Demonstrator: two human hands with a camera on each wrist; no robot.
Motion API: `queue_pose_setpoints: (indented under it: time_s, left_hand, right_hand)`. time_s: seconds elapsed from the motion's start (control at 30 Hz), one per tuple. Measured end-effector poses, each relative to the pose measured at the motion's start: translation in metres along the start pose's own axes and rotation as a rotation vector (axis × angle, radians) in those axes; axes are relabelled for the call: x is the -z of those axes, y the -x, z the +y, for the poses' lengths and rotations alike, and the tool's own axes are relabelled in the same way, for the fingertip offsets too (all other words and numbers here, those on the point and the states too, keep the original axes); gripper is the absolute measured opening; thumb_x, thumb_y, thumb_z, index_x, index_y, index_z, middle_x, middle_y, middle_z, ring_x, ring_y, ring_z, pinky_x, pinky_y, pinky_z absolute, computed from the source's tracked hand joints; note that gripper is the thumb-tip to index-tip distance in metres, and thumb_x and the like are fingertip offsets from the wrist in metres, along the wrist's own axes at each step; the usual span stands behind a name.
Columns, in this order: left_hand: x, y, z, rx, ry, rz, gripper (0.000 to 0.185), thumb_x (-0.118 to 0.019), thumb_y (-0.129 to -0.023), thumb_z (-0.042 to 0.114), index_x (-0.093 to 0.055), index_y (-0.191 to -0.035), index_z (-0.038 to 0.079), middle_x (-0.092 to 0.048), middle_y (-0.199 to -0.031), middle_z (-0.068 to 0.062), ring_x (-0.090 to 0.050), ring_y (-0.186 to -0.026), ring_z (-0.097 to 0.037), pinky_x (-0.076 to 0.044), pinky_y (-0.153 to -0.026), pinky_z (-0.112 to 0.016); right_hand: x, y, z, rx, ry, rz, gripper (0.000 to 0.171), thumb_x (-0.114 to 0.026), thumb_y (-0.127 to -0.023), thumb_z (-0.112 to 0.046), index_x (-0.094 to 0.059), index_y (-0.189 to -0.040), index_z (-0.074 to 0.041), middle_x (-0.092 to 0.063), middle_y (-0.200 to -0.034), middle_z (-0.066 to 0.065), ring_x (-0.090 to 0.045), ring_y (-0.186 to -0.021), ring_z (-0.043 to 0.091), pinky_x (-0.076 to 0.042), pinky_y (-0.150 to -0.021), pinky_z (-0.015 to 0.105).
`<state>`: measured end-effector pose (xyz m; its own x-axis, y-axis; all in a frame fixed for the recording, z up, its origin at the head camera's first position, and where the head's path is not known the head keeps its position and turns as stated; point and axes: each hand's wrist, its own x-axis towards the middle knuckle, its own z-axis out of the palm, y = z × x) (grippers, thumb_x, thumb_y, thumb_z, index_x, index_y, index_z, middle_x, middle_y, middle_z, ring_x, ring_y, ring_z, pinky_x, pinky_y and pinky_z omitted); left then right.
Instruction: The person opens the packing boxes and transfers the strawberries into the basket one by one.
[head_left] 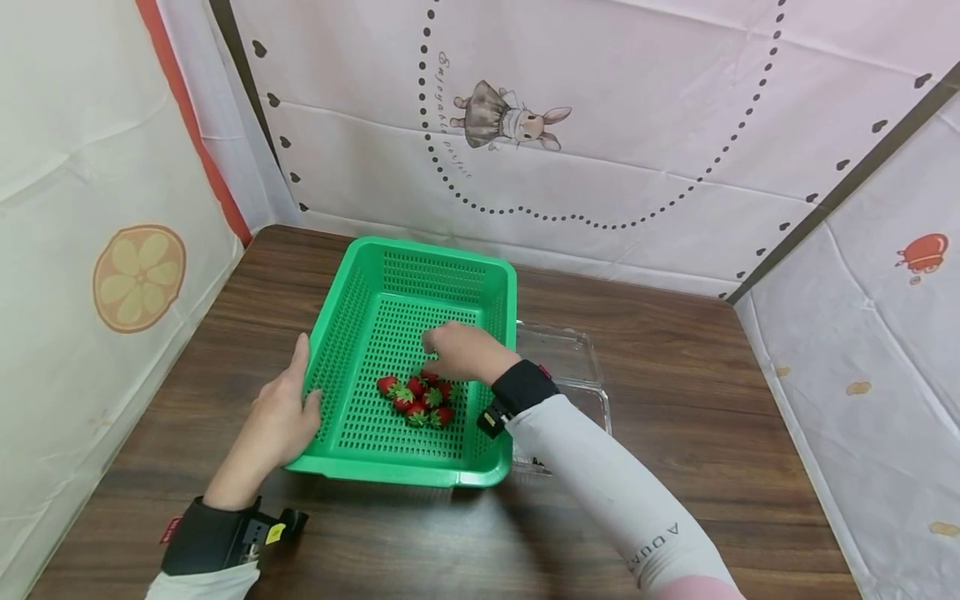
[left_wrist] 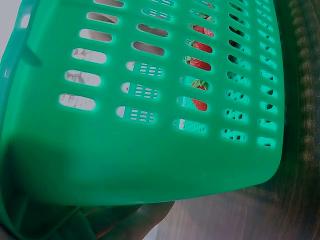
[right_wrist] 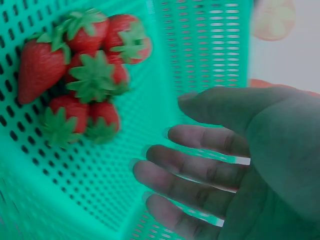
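Note:
A green slotted basket (head_left: pixel 427 252) sits on a dark wooden table (head_left: pixel 675 350). Several red strawberries (head_left: pixel 417 400) with green tops lie in a cluster on its floor. My left hand (head_left: pixel 296 392) grips the basket's left wall, thumb hooked over the rim, fingers under the wall (left_wrist: pixel 135 220). The left wrist view looks through the basket (left_wrist: pixel 150 165) and shows the strawberries (left_wrist: pixel 200 47) behind its slots. My right hand (head_left: pixel 442 354) hovers inside the basket just above the berries. In the right wrist view that hand (right_wrist: pixel 160 135) is empty, fingers loosely bent, beside the strawberries (right_wrist: pixel 75 70).
A clear plastic clamshell box (head_left: pixel 573 367) lies open on the table against the basket's right side, partly under my right forearm. Printed cloth walls (head_left: pixel 600 125) close in the table at the back, left and right.

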<state>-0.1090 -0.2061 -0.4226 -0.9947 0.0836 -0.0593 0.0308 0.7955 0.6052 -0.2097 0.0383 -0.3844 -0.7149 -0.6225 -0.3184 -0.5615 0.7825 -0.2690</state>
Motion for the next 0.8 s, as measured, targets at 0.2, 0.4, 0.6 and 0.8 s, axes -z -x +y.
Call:
queue_pose_setpoints:
  time_s: [0.2,0.4,0.6,0.8]
  left_hand:
    - [0.000,0.000,0.000,-0.003,0.004,0.005,0.079,-0.045,-0.098,0.004,0.011,-0.154,0.006,-0.030,-0.147,-0.039,-0.045,-0.122,-0.055,-0.043,-0.088,-0.065]
    - [0.000,0.001,0.000,-0.011,0.000,0.000,0.079,-0.044,-0.098,0.004,0.011,-0.154,0.006,-0.031,-0.146,-0.040,-0.046,-0.120,-0.055,-0.044,-0.086,-0.064]
    - [0.001,0.000,0.001,-0.013,-0.006,-0.008,0.080,-0.044,-0.098,0.004,0.012,-0.154,0.006,-0.030,-0.147,-0.039,-0.051,-0.115,-0.054,-0.046,-0.080,-0.060]
    - [0.000,-0.001,0.000,-0.016,-0.008,-0.005,0.080,-0.044,-0.098,0.004,0.013,-0.154,0.006,-0.030,-0.147,-0.040,-0.049,-0.116,-0.055,-0.045,-0.082,-0.062]
  right_hand:
    - [0.014,0.036,0.009,0.027,-0.084,0.156,0.025,-0.058,-0.098,-0.028,-0.065,-0.114,-0.009,-0.068,-0.111,0.006,-0.064,-0.096,0.017,-0.051,-0.084,0.033]
    - [0.014,0.079,0.033,0.001,-0.137,0.294,0.019,-0.055,-0.099,-0.023,-0.068,-0.109,-0.012,-0.068,-0.102,0.001,-0.063,-0.088,0.012,-0.051,-0.079,0.029]
    - [0.002,0.109,0.059,-0.012,-0.164,0.262,0.019,-0.056,-0.098,-0.017,-0.069,-0.110,-0.010,-0.071,-0.098,0.002,-0.064,-0.087,0.011,-0.052,-0.080,0.031]
    - [-0.020,0.126,0.075,0.042,-0.175,0.052,0.015,-0.064,-0.091,-0.010,-0.072,-0.104,-0.011,-0.073,-0.100,0.004,-0.067,-0.089,0.013,-0.055,-0.079,0.030]
